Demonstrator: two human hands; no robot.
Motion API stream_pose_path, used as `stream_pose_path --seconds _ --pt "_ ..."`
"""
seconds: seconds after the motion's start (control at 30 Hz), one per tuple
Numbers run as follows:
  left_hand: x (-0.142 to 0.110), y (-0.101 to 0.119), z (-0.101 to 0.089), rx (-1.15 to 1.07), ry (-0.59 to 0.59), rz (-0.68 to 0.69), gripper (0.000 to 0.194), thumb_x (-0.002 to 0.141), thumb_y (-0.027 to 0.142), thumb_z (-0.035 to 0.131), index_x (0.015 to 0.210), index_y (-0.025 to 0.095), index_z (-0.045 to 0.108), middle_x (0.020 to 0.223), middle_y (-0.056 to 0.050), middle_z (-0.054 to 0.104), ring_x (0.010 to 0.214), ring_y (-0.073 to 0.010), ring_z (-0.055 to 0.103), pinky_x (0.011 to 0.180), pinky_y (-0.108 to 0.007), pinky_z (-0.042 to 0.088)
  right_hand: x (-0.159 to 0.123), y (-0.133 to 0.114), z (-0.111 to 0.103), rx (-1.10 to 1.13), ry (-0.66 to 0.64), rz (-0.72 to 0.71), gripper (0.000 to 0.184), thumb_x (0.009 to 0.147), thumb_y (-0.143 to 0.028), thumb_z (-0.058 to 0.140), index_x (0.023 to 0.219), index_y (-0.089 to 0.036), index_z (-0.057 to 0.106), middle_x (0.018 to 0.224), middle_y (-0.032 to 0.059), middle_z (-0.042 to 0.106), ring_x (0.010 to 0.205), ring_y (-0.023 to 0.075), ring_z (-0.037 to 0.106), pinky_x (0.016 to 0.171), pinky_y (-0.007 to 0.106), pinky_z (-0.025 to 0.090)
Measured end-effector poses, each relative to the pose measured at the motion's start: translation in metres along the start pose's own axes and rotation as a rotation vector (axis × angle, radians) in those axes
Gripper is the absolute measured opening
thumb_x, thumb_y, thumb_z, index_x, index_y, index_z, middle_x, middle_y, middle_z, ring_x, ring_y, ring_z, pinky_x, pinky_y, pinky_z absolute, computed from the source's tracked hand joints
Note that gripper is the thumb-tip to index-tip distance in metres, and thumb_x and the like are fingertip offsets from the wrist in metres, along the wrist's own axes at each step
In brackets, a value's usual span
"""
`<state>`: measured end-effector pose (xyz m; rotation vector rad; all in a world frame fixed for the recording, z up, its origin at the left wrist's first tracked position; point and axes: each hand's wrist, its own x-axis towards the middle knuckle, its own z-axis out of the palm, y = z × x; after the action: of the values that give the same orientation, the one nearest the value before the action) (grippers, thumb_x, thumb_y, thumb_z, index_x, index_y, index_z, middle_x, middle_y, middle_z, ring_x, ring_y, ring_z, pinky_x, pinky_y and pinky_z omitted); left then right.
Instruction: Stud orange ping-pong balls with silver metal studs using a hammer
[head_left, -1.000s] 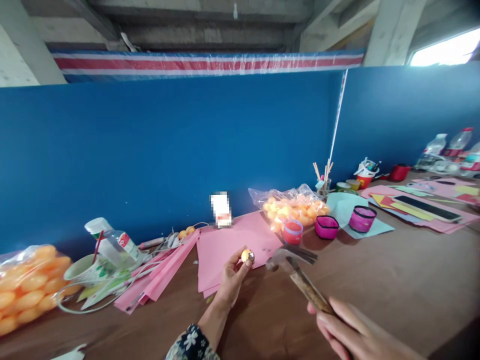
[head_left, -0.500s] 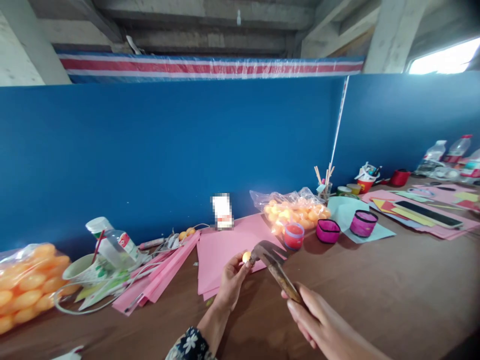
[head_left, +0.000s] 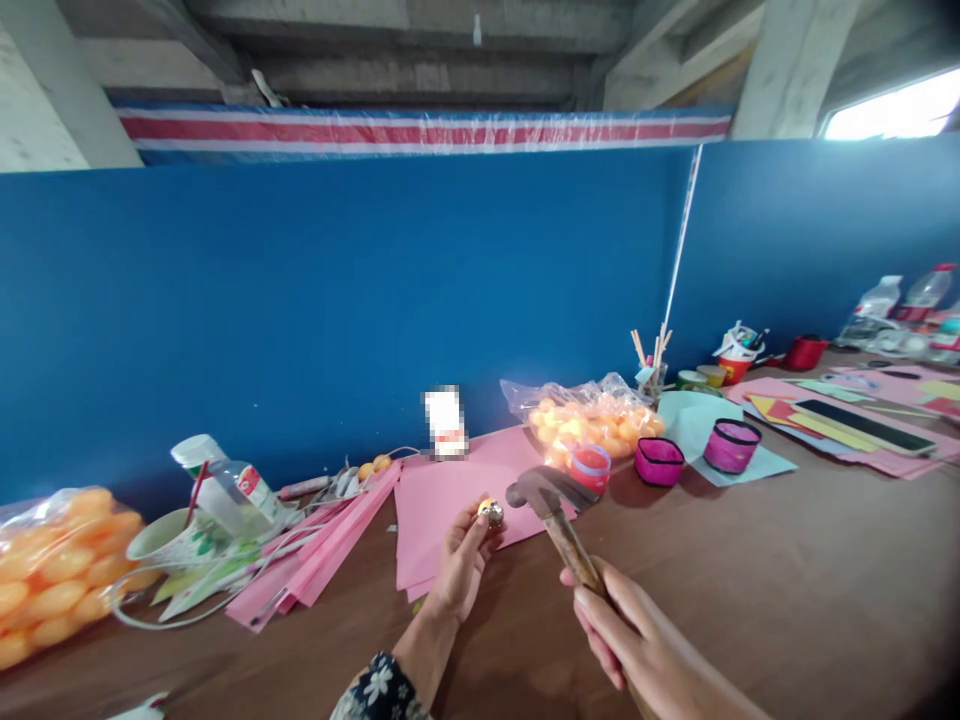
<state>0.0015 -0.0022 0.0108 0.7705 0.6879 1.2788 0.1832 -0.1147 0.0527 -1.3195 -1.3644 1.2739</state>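
Observation:
Above the table's middle, my left hand (head_left: 466, 555) is closed around a small orange ball (head_left: 485, 505), pinched between thumb and fingers. A shiny silvery piece (head_left: 493, 515) shows on the ball's near side; whether it is part of the ball I cannot tell. My right hand (head_left: 619, 610) grips the wooden handle of a claw hammer (head_left: 555, 500). The hammer's head is up, a little to the right of the ball and apart from it. Pink paper sheets (head_left: 435, 510) lie beyond my left hand.
Bags of orange balls (head_left: 52, 570) stand at the left and behind the hammer (head_left: 592, 420). Pink and red fabric rings (head_left: 660, 462) sit at the right, near paper and a dark phone (head_left: 862, 427). Bottles (head_left: 244, 490) and cables crowd the left. A blue partition (head_left: 337, 280) closes the back.
The hammer head has moved away from the ball, slightly up and right. My left hand has turned the ball, and its silvery side now faces me.

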Motion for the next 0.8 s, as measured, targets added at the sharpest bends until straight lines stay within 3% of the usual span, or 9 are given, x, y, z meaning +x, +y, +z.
stream_pose_path --seconds 0.23,0.37,0.53,0.8 --pt "0.0014 -0.0049 -0.0045 0.061 -0.005 0.026 0.044 0.067 0.028 0.07 0.108 0.017 0.058 0.092 -0.007 0.066 0.073 -0.0134 0.062 0.07 -0.025 0.047 0.0005 0.0018 0.0064 0.02 -0.068 0.047 0.036 0.085 -0.051 0.037 0.097 -0.019 0.046 0.066 -0.004 0.042 0.048 0.0064 0.038 0.044 0.019 0.039" --pt "0.001 -0.0058 -0.0045 0.051 -0.018 0.02 0.039 0.071 0.03 0.066 0.107 0.018 0.058 0.088 -0.007 0.066 0.075 -0.0143 0.063 0.069 -0.025 0.047 0.0005 -0.0019 0.0074 0.036 -0.036 0.026 0.035 0.087 -0.05 0.033 0.091 -0.018 0.046 0.064 -0.0047 0.04 0.048 0.0061 0.037 0.046 0.019 0.039" --pt "0.0005 -0.0054 -0.0038 0.038 -0.077 0.021 0.033 0.074 0.027 0.063 0.104 0.016 0.059 0.09 -0.008 0.066 0.077 -0.0153 0.062 0.07 -0.026 0.048 0.0032 -0.0016 0.008 0.015 -0.043 0.053 0.035 0.085 -0.052 0.037 0.091 -0.018 0.046 0.064 -0.005 0.04 0.048 0.0062 0.038 0.044 0.019 0.038" --pt "0.0 -0.0037 -0.0015 -0.035 -0.035 -0.025 0.031 0.073 0.029 0.064 0.101 0.015 0.061 0.089 -0.007 0.067 0.078 -0.014 0.063 0.072 -0.023 0.049 -0.0004 0.0047 0.0107 -0.003 -0.019 0.032 0.04 0.085 -0.052 0.035 0.103 -0.018 0.045 0.061 -0.0052 0.04 0.048 0.0076 0.039 0.045 0.019 0.039"
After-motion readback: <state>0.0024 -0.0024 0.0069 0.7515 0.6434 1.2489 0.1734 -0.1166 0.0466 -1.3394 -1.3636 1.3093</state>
